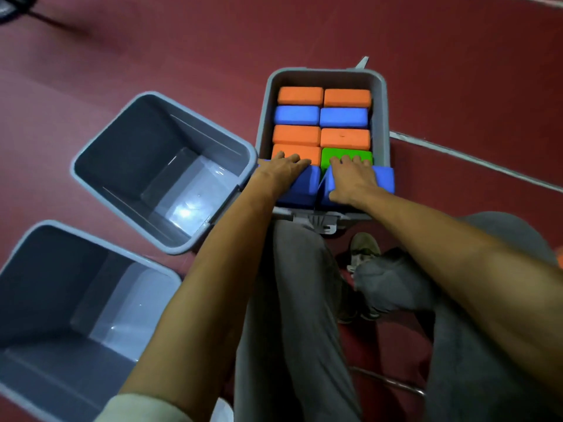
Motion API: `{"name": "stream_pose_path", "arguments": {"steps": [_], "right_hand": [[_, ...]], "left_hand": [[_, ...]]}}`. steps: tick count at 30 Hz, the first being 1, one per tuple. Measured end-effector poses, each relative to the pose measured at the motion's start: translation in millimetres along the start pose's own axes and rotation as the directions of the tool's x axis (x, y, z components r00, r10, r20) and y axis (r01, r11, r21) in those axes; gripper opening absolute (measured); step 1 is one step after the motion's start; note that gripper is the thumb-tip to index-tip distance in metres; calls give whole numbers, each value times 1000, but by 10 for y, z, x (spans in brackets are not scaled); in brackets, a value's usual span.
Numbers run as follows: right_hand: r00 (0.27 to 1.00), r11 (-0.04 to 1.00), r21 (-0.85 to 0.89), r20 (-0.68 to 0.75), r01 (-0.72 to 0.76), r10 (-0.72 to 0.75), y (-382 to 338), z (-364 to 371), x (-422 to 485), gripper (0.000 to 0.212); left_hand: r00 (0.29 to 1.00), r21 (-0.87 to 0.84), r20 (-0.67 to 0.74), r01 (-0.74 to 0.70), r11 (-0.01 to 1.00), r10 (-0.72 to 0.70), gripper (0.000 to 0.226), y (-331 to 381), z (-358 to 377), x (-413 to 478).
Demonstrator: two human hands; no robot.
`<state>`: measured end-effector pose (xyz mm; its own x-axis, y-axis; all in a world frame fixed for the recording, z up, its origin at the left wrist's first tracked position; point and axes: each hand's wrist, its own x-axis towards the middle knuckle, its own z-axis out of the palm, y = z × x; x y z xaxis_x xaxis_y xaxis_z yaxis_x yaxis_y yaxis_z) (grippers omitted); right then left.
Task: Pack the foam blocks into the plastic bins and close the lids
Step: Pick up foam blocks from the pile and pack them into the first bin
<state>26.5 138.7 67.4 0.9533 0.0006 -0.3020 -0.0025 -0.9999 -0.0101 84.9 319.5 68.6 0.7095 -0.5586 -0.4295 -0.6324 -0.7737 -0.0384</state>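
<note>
At six o'clock the person's grey-trousered legs [292,300] fill the bottom of the view, seated above the red floor [457,71]. At eight o'clock stands the nearest empty bin [36,300], and just beyond it, at ten o'clock, a second empty bin [122,141]. Neither holds a block, and no lid shows on either.

Near the centre, both arms reach to the near end of the packed bin [382,95]. The left hand [281,170] lies flat on the left blue block [301,185], its fingers straight and gripping nothing, the tips touching an orange block [297,150]. The right hand [350,178] presses the right blue block [384,178] the same way, fingers spread and extended, tips on the green block [347,153]. Both blue blocks stand tilted and proud of the rim, not yet seated.

Toward twelve o'clock, three further rows of orange and blue blocks sit level inside. I judge this bin nearly full: the last pair needs seating and the lid closing, and two bins remain unfilled. A grey corner [363,61] pokes up at the far rim; I cannot tell whether it is the lid.
</note>
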Motion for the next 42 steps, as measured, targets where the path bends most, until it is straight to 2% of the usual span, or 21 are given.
{"name": "stream_pose_path", "arguments": {"steps": [7,11,15,17,21,28,32,35,37,42], "right_hand": [[998,999,34,37,40,-41,48,328,356,70],[998,998,45,43,35,-37,130,575,520,83],[998,1000,17,68,18,-19,277,827,682,97],[997,999,43,78,21,-25,284,948,721,100],[988,998,26,139,57,-60,287,1207,672,111],[983,999,16,179,39,-41,210,1280,765,125],[972,999,31,230,37,-43,196,1179,762,121],[971,995,104,238,12,-36,165,1031,714,111],[974,990,139,225,-10,-22,167,939,650,106],[962,998,68,271,-6,-13,135,613,435,100]], "left_hand": [[999,-17,2,32,999,-32,92,32,430,373],[999,-34,16,36,999,-36,96,22,585,524],[999,-31,6,33,999,-33,90,-37,734,659],[997,-54,-54,47,997,-50,80,-96,838,723],[969,-205,-180,132,970,-170,65,-159,1029,824],[967,-229,-194,116,966,-163,69,-182,1074,841],[975,-198,-120,162,967,-187,72,-116,1049,822],[980,-177,-44,184,967,-195,77,-57,983,756],[978,-164,-91,170,972,-186,73,-25,929,681],[967,-132,-183,154,979,-177,64,-47,601,410]]}}
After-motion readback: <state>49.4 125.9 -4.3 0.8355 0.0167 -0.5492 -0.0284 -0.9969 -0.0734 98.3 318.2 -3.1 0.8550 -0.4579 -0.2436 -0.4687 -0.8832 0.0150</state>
